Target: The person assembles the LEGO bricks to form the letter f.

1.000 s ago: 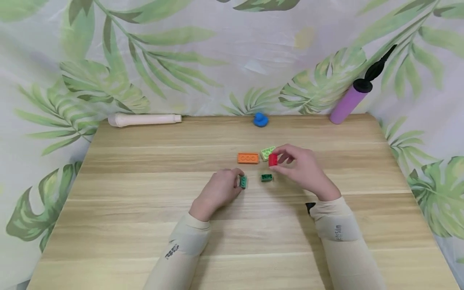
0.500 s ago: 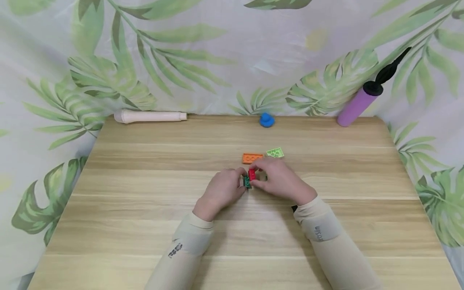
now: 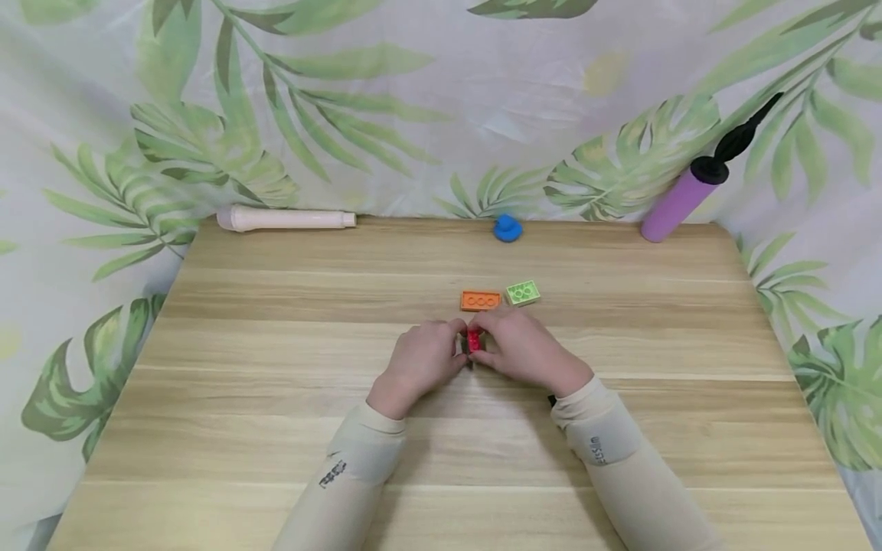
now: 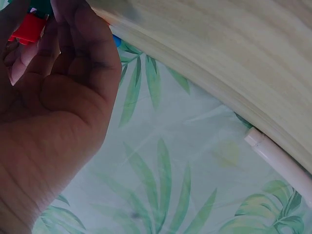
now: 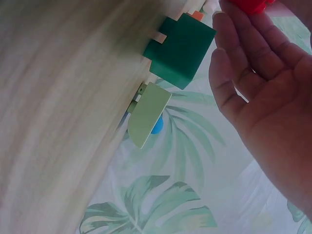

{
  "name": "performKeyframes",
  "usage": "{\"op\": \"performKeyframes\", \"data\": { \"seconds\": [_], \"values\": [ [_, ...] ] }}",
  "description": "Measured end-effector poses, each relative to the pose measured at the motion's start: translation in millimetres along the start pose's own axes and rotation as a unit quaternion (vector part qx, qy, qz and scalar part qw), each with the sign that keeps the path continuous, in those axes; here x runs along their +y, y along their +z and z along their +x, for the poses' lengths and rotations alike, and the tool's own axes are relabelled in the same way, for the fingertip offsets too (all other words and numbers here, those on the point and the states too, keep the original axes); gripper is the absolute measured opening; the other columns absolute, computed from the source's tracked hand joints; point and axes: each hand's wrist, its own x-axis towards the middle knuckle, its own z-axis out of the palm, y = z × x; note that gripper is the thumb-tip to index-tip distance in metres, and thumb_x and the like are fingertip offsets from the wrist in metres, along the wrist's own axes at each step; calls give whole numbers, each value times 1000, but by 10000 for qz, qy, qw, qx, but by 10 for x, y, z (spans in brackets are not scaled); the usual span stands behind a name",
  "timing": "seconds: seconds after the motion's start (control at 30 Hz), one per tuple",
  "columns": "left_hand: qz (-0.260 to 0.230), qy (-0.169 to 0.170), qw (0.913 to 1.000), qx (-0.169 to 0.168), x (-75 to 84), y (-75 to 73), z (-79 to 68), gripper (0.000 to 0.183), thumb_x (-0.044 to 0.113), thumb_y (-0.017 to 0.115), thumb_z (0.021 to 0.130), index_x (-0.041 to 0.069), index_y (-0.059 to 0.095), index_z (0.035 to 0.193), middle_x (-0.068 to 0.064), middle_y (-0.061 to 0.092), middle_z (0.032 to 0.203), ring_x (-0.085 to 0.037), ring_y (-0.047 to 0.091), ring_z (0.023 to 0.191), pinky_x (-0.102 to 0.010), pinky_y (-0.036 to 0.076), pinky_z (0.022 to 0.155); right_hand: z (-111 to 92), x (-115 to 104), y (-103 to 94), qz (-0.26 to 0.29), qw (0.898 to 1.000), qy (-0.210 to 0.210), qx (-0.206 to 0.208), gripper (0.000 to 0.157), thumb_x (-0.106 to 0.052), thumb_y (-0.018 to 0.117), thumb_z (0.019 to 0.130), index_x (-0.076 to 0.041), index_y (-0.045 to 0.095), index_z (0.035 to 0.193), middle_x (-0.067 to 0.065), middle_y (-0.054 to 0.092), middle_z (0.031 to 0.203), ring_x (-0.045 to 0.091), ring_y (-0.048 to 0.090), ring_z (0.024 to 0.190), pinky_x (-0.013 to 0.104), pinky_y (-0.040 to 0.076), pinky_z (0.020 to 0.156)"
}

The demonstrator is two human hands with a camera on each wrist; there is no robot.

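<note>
My left hand pinches a small green toy brick between thumb and fingers. Between the thumb and fingers of my right hand is a red toy brick, set against the green one. Whether the two bricks are locked together cannot be seen. A second green brick stands on the table near my right hand; that hand covers it in the head view. Just beyond my hands lie an orange brick and a light green brick, both with hollow undersides up.
Along the back edge of the wooden table lie a pale pink microphone-shaped object, a blue duck-like toy and a purple cylinder with a black top. A leaf-patterned cloth hangs behind.
My right hand has carried the red brick left and toward me, onto the green brick in my left hand. My left hand has stayed nearly in place. The head view has shifted slightly.
</note>
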Motion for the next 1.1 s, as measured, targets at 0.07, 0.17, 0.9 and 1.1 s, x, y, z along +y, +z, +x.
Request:
{"op": "performKeyframes", "data": {
  "seconds": [0.07,0.17,0.9,1.1],
  "values": [
    [18,23,10000,-1,2,6,7,38,29,80,95,12,71,128,1,65,80,-17,60,67,-35,51,58,-4,6,9,15,10000,26,-2,29,-27,86,91,-10,74,111,3,75,103,18,67,94,40,57,88],
    [27,50,10000,-13,8,14,13,37,30,80,96,13,71,127,0,66,80,-17,60,68,-36,52,58,-10,7,15,3,10000,29,21,26,-26,86,91,-10,74,108,3,74,99,17,65,91,39,56,85],
    [44,20,9999,94,5,3,7,27,29,79,95,14,72,117,-1,66,81,-20,60,68,-38,52,57,-17,57,-43,441,9989,-45,-171,26,-21,82,95,-9,77,117,3,77,114,22,71,110,43,56,99],
    [5,-20,10000,59,-4,13,7,29,28,80,95,14,73,120,0,64,78,-20,59,66,-36,48,55,-2,80,-35,481,9985,-19,-249,23,-21,83,94,-12,79,114,0,78,110,20,71,106,42,57,97]
  ]
}}
